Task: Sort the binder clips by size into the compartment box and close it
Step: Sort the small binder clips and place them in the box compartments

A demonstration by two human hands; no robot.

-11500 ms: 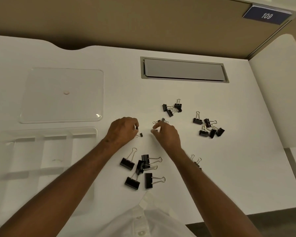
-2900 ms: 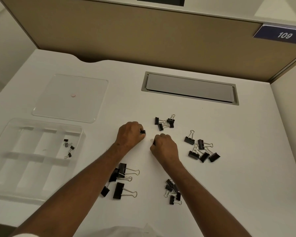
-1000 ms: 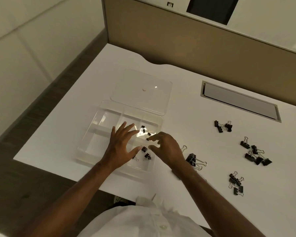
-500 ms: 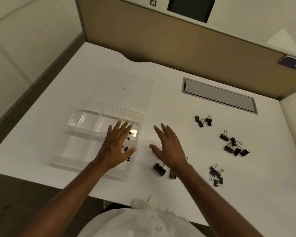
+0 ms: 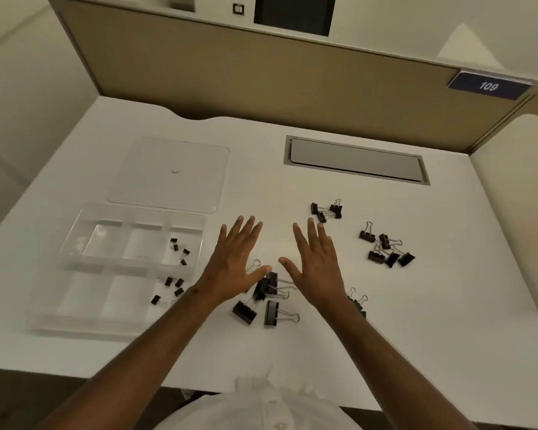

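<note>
- Two hands, the left hand (image 5: 235, 262) and the right hand (image 5: 316, 262), are hovering spread and flat, gripping nothing.
- Tiny binder clips (image 5: 178, 249) are lying in the compartment box's (image 5: 75, 231) right-hand compartments; large clips (image 5: 271, 302) are sitting on the desk (image 5: 416, 321) beneath the wrists.
- The lid (image 5: 171, 173) is lying just behind the box.

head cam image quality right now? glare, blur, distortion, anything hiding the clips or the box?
Head view: dim, warm light with soft shadows. Wide-angle bending curves the desk edges. Left hand and right hand are slightly soft. The clear compartment box has low contrast, with faint glare on its far-left wall. The clear lid is barely outlined. Black binder clips read clearly.
</note>
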